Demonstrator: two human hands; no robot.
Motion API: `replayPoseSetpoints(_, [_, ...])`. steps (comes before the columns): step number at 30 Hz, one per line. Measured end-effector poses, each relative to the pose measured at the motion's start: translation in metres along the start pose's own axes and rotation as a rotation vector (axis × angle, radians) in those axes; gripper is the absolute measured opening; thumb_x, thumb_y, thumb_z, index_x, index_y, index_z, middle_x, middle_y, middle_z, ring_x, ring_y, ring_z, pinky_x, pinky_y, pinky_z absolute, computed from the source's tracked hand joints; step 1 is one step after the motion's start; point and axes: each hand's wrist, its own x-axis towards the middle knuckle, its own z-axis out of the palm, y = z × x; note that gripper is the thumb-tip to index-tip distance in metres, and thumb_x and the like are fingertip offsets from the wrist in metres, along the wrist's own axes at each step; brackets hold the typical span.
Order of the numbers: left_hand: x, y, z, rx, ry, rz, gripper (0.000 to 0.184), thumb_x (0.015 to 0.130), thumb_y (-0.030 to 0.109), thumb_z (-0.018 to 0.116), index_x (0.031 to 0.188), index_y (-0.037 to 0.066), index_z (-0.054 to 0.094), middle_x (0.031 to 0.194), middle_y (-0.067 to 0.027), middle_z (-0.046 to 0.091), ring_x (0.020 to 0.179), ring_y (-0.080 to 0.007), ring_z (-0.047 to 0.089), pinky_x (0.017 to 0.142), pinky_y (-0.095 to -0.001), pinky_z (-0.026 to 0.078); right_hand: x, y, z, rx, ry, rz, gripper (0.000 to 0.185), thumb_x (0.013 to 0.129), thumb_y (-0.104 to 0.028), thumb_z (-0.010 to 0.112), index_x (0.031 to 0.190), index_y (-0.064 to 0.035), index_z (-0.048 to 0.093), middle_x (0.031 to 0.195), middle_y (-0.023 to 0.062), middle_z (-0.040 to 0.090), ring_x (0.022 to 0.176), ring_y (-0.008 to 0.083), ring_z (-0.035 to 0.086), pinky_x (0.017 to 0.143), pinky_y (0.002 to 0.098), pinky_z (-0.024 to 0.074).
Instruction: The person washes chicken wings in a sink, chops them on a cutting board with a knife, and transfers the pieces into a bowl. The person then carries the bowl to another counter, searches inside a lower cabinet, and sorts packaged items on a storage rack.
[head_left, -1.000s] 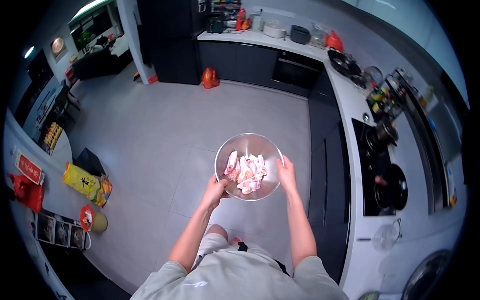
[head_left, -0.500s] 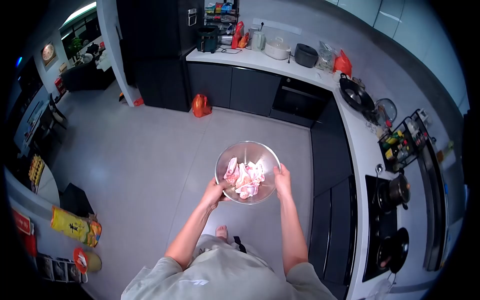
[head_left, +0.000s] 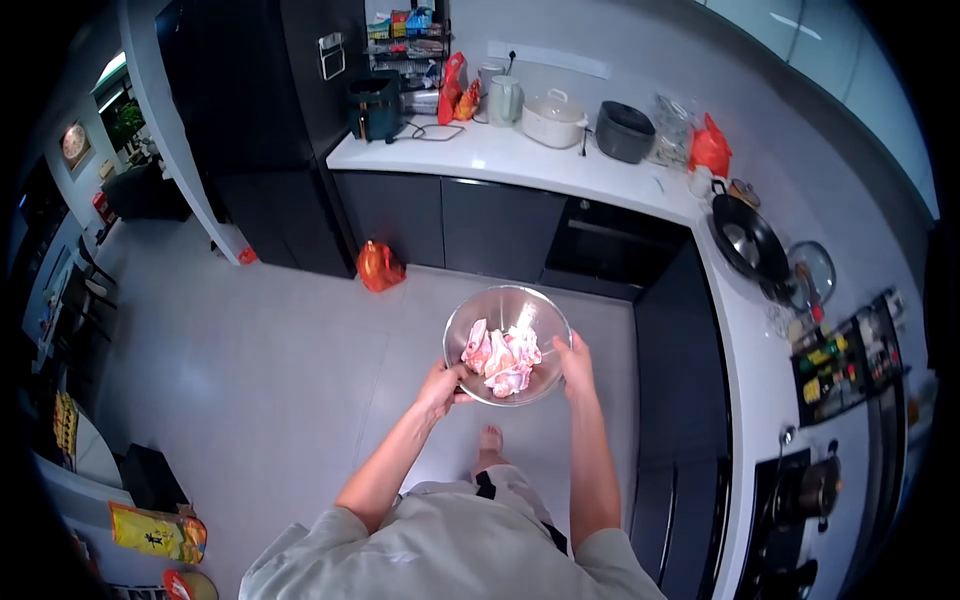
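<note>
Out in front of my body I carry a round metal bowl (head_left: pixel 508 295) over the floor. Several pieces of raw, pinkish chicken (head_left: pixel 501 357) lie in its bottom, mostly toward the left side. My left hand (head_left: pixel 441 389) grips the lower left rim, with the thumb over the edge and the fingers beneath. On the right rim, my right hand (head_left: pixel 574 364) is closed with its thumb inside the bowl. The fingers under the bowl are partly hidden.
Ahead runs a white counter (head_left: pixel 470 158) with a white pot (head_left: pixel 553 120), a dark grey bin-like container (head_left: pixel 625 132) and a kettle (head_left: pixel 505 101). A wok (head_left: pixel 748 240) and spice rack (head_left: pixel 850 360) line the right. An orange bag (head_left: pixel 380 267) sits on the floor by the cabinets.
I have stepped forward, so the counter and cabinets look nearer. The bowl stays held in both hands and sits slightly farther right in view.
</note>
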Motion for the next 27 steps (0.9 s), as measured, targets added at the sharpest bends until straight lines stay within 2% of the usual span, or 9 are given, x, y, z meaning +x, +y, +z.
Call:
replayPoseSetpoints(6, [0.138, 0.109, 0.000, -0.076, 0.127, 0.034, 0.038, 0.078, 0.003, 0.050, 0.116, -0.004, 0.047, 0.101, -0.0163, 0.061, 0.078, -0.0254, 0.068, 0.062, -0.0372, 0.062, 0.179, -0.053, 0.061, 0.166, -0.210, -0.027, 0.047, 0.094, -0.024, 0.058, 0.132, 0.0014, 0.048, 0.125, 0.0097, 0.058, 0.110, 0.0175, 0.056, 0.094, 0.0297, 0.0422])
replayPoseSetpoints(10, [0.228, 0.166, -0.014, -0.076, 0.113, 0.064, 0.042, 0.079, 0.004, 0.050, 0.120, -0.001, 0.043, 0.101, -0.0162, 0.060, 0.079, -0.0257, 0.067, 0.062, -0.0373, 0.061, 0.273, -0.070, 0.105, 0.216, -0.178, 0.030, 0.050, 0.097, -0.036, 0.054, 0.133, -0.0011, 0.048, 0.126, 0.0078, 0.057, 0.116, 0.0164, 0.051, 0.097, 0.0301, 0.0391])
replayPoseSetpoints(12, [0.279, 0.194, -0.026, -0.075, 0.110, 0.055, 0.044, 0.079, 0.005, 0.050, 0.121, 0.000, 0.043, 0.103, -0.0160, 0.060, 0.082, -0.0260, 0.067, 0.066, -0.0388, 0.061, 0.325, -0.073, 0.127, 0.310, -0.203, 0.048, 0.052, 0.097, -0.039, 0.052, 0.133, -0.0004, 0.047, 0.127, 0.0074, 0.056, 0.117, 0.0168, 0.052, 0.098, 0.0311, 0.0392])
replayPoseSetpoints(16, [0.404, 0.241, -0.067, -0.058, 0.063, -0.005, 0.044, 0.080, 0.006, 0.050, 0.123, 0.001, 0.042, 0.106, -0.0158, 0.059, 0.085, -0.0269, 0.066, 0.070, -0.0407, 0.060, 0.420, -0.064, 0.178, 0.481, -0.229, 0.105, 0.054, 0.099, -0.050, 0.038, 0.126, -0.0061, 0.052, 0.119, 0.0032, 0.061, 0.111, 0.0158, 0.056, 0.094, 0.0304, 0.0425])
replayPoseSetpoints(17, [0.433, 0.252, -0.079, -0.058, 0.070, 0.006, 0.045, 0.079, 0.006, 0.050, 0.123, 0.002, 0.042, 0.106, -0.0157, 0.059, 0.085, -0.0270, 0.066, 0.069, -0.0406, 0.060, 0.447, -0.061, 0.196, 0.436, -0.212, 0.122, 0.055, 0.099, -0.054, 0.034, 0.124, -0.0100, 0.054, 0.114, 0.0014, 0.063, 0.104, 0.0145, 0.057, 0.086, 0.0317, 0.0462])
replayPoseSetpoints(20, [0.518, 0.302, -0.098, -0.064, 0.058, -0.006, 0.043, 0.080, 0.005, 0.050, 0.123, 0.005, 0.043, 0.108, -0.0148, 0.058, 0.089, -0.0264, 0.065, 0.070, -0.0398, 0.059, 0.531, -0.013, 0.243, 0.492, -0.154, 0.291, 0.055, 0.099, -0.053, 0.034, 0.129, -0.0107, 0.050, 0.118, 0.0015, 0.062, 0.106, 0.0144, 0.057, 0.085, 0.0346, 0.0457])
replayPoseSetpoints(22, [0.559, 0.321, -0.110, -0.075, 0.064, -0.033, 0.043, 0.081, 0.004, 0.049, 0.124, 0.006, 0.043, 0.110, -0.0143, 0.058, 0.092, -0.0260, 0.064, 0.070, -0.0391, 0.059, 0.579, 0.031, 0.274, 0.671, -0.176, 0.406, 0.057, 0.097, -0.059, 0.033, 0.128, -0.0142, 0.050, 0.119, 0.0019, 0.060, 0.108, 0.0163, 0.055, 0.084, 0.0375, 0.0445])
replayPoseSetpoints(25, [0.632, 0.356, -0.125, -0.055, 0.074, -0.038, 0.046, 0.082, 0.005, 0.049, 0.127, 0.005, 0.040, 0.113, -0.0144, 0.057, 0.095, -0.0268, 0.064, 0.073, -0.0398, 0.059, 0.642, 0.065, 0.331, 0.837, 0.030, 0.608, 0.064, 0.094, -0.064, 0.032, 0.130, -0.0134, 0.046, 0.124, 0.0043, 0.056, 0.115, 0.0215, 0.051, 0.086, 0.0429, 0.0430])
replayPoseSetpoints(27, [0.678, 0.368, -0.135, -0.080, 0.054, -0.066, 0.049, 0.081, 0.003, 0.048, 0.129, 0.007, 0.038, 0.112, -0.0145, 0.057, 0.093, -0.0277, 0.065, 0.074, -0.0420, 0.058, 0.673, 0.086, 0.357, 0.950, 0.088, 0.619, 0.067, 0.094, -0.065, 0.028, 0.132, -0.0128, 0.043, 0.128, 0.0051, 0.053, 0.118, 0.0247, 0.048, 0.089, 0.0456, 0.0409])
